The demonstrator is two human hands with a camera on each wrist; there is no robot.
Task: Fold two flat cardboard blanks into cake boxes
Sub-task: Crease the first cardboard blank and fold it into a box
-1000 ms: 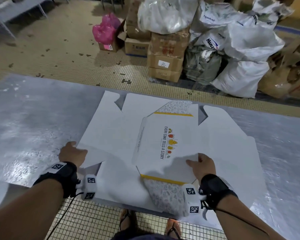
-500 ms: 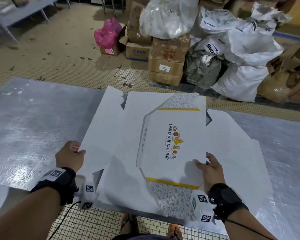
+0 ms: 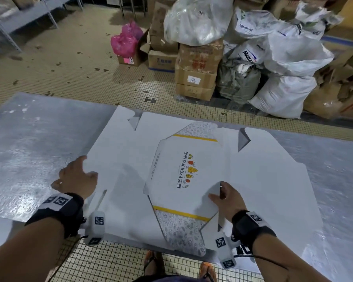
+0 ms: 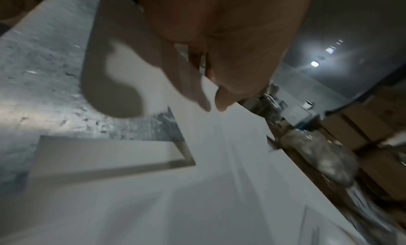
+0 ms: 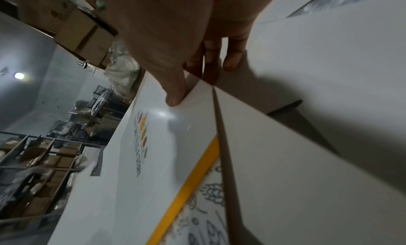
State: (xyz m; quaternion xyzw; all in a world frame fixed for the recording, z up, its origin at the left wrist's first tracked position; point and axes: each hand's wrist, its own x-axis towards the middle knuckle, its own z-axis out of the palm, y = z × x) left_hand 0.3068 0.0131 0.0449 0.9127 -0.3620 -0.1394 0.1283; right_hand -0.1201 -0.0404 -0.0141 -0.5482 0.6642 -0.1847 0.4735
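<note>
A large white cardboard blank (image 3: 118, 151) lies flat on the metal table (image 3: 29, 149). On its middle lies a printed panel (image 3: 202, 163) reading "EVERY CAKE TELLS A STORY", with yellow stripes and patterned flaps. I cannot tell whether this panel is a separate blank. My left hand (image 3: 77, 176) grips the white blank's left edge, and its fingertips (image 4: 204, 101) rest on the card. My right hand (image 3: 222, 195) pinches the printed panel's near right corner, thumb (image 5: 175, 95) on top and the other fingers underneath.
The card overhangs the table's near edge (image 3: 120, 243), with tiled floor and my feet (image 3: 153, 261) below. Beyond the far edge stand stacked cardboard boxes (image 3: 196, 78), white sacks (image 3: 283, 78) and a pink bag (image 3: 126, 39). Bare metal lies at both sides.
Both hands keep their holds. The right hand has shifted slightly left with the printed panel's corner. The left hand stays on the left edge.
</note>
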